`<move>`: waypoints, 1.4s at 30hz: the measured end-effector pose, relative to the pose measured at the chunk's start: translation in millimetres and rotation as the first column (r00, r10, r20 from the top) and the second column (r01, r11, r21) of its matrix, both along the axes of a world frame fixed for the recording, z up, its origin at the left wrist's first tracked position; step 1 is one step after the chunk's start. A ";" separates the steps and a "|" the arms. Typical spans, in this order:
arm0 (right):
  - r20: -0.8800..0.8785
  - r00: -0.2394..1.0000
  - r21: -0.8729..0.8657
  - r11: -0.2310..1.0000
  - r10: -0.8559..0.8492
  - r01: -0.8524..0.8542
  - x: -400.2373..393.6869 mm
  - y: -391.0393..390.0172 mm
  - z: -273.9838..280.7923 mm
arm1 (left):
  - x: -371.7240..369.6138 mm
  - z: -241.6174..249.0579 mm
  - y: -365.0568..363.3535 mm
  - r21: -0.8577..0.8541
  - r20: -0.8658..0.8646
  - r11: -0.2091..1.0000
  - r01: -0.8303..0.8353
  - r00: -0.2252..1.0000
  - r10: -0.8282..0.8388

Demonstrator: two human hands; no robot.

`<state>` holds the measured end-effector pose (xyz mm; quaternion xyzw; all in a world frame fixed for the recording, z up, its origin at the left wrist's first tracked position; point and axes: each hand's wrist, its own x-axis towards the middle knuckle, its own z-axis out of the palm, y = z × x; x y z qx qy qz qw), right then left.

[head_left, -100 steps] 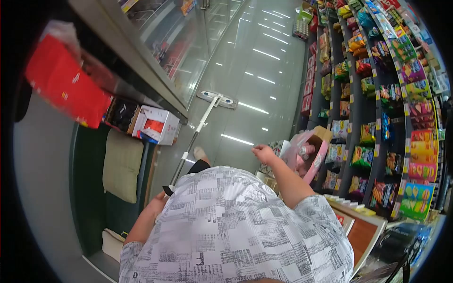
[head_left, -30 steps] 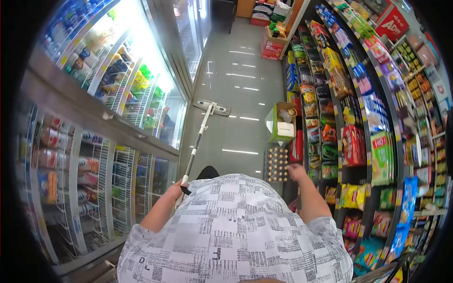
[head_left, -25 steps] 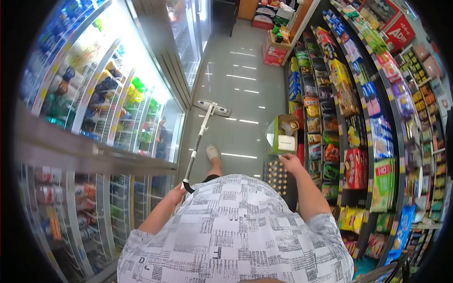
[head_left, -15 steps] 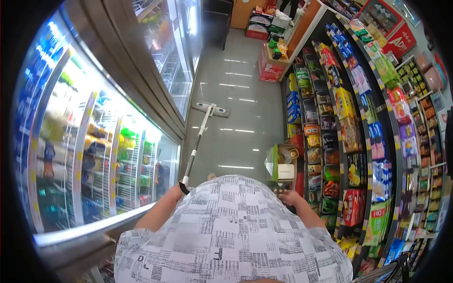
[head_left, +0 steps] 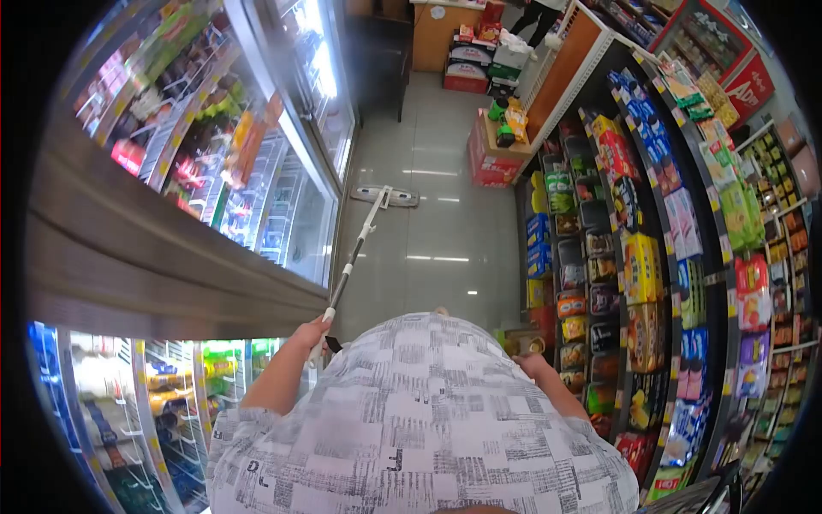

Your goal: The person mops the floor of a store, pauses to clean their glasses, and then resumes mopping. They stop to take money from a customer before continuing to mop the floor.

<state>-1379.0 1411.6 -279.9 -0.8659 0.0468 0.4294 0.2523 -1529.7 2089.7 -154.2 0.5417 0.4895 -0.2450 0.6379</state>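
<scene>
My left hand is wrapped round the upper handle of a flat mop. The pole slants away from me, white at the grip and grey further down. Its wide flat mop head lies on the shiny grey tile floor, close to the foot of the glass-door fridge. My right hand hangs low at my right side, near the snack shelves; its fingers are partly hidden by my patterned shirt, and I cannot make out anything in them.
Lit drink fridges line the left side. Snack shelves run along the right. Red cartons with bottles on top stand at the shelf end. Stacked boxes and a person's dark-trousered legs are at the far end.
I have moved forward along the aisle; the fridge and shelves have slid back toward me. The mop head has kept ahead of me, and the green box by my right side is now mostly hidden.
</scene>
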 end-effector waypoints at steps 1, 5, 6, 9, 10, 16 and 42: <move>0.056 0.998 -0.032 0.999 0.006 -0.004 43.8 9.0 -2.4 | 31.5 14.6 1.4 0.026 -0.025 1.000 0.010 1.000 -0.009; 0.218 0.975 -0.025 0.999 0.041 -0.036 185.5 35.1 22.3 | 119.1 6.7 50.8 -0.071 -0.033 0.997 0.018 0.999 -0.020; 0.213 0.972 0.061 0.994 -0.097 0.086 216.5 52.6 50.4 | 141.7 7.4 62.7 -0.049 -0.026 0.998 0.044 0.999 -0.046; 0.173 0.889 0.264 0.890 -0.423 0.372 275.3 98.1 116.8 | 212.8 32.3 93.8 0.001 -0.070 0.990 0.142 0.987 -0.142; 0.167 0.863 0.305 0.857 -0.477 0.415 290.2 105.3 120.6 | 237.1 43.9 102.2 0.049 -0.084 0.979 0.195 0.978 -0.191; 0.031 0.787 0.329 0.749 -0.617 0.575 275.9 136.0 92.9 | 375.4 65.4 183.6 0.269 -0.176 0.744 0.612 0.790 -0.587; -0.089 0.586 0.217 0.558 -0.806 0.801 161.3 102.4 -10.2 | 567.5 116.7 139.5 0.449 -0.771 -0.678 0.581 -0.131 -0.623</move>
